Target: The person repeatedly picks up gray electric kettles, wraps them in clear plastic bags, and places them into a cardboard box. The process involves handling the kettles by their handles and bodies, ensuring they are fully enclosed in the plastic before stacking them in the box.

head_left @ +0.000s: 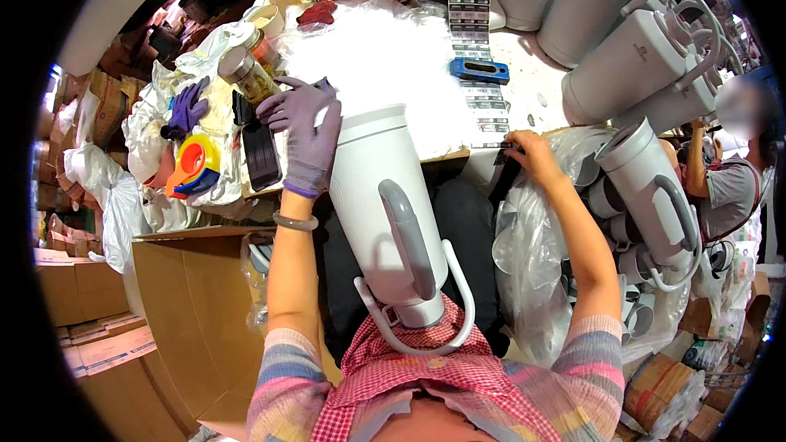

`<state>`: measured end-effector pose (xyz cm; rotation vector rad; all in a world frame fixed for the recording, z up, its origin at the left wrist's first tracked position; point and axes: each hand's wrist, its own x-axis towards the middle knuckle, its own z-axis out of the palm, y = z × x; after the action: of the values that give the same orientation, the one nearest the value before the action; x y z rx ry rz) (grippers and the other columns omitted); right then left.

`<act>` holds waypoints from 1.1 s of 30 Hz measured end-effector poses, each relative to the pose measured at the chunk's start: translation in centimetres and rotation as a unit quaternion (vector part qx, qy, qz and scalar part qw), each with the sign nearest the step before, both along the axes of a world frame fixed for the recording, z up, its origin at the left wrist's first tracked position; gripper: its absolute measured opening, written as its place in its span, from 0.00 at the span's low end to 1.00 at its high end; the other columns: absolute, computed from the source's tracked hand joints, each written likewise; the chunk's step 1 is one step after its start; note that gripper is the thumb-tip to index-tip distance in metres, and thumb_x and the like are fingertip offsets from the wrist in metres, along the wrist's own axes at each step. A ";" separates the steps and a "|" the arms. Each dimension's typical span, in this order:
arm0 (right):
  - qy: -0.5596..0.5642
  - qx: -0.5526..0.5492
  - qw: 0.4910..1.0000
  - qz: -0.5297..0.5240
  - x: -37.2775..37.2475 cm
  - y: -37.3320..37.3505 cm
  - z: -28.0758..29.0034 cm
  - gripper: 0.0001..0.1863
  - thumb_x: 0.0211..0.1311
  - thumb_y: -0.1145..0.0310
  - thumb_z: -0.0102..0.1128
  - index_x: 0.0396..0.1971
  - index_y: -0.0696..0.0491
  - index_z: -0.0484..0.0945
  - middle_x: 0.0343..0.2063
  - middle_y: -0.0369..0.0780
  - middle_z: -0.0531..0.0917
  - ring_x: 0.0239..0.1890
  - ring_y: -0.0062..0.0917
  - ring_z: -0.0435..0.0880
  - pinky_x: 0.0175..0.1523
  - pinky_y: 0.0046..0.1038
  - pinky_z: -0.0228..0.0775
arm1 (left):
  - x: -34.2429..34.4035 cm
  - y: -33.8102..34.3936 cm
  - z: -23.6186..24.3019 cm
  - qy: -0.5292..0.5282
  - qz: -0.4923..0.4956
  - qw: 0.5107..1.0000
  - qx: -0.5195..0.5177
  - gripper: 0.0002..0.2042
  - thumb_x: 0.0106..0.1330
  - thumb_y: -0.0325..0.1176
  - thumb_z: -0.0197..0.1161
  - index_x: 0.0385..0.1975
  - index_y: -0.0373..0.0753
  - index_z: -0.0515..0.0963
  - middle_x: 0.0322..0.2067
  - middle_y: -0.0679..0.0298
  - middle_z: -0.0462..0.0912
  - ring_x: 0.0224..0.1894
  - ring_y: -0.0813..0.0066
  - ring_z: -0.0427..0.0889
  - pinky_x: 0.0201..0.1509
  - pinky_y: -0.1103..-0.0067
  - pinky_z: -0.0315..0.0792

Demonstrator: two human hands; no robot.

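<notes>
A pale grey vacuum flask (372, 172) lies tilted across my lap, its base toward the table and its carrying handle against my checked apron. My left hand (307, 131), in a purple-grey glove, rests its thumb side against the flask near the base, fingers stretched out to the left. At the table's front edge my bare right hand (536, 155) pinches a small dark label at the near end of a label strip (483, 102). The strip runs back across the table to its roll, with a blue tool (480, 70) lying across it.
Several grey flasks (622, 65) stand at the back right; another flask (651, 196) leans over a plastic bag of grey parts (532, 278) on my right. A tape dispenser (194, 165), purple glove (188, 106) and jar (246, 72) lie left. An open carton (192, 303) is beside me. Another person (729, 188) sits far right.
</notes>
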<state>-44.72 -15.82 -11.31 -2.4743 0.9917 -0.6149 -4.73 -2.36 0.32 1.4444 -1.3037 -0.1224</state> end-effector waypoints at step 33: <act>-0.035 0.355 0.905 0.233 21.6 4.0 16.4 0.17 0.61 0.67 0.68 0.39 0.55 0.66 0.21 0.38 0.79 0.23 0.23 0.79 0.30 0.25 0.70 | 1.2 0.2 -2.3 0.020 -0.034 0.996 0.086 0.10 0.64 0.35 0.65 0.29 0.33 0.81 0.27 0.55 0.82 0.31 0.59 0.82 0.37 0.71 0.74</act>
<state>-23.16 -11.79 5.11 -1.8974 0.4378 -0.1354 -3.54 -2.13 -1.93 1.5339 -1.3357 -0.3137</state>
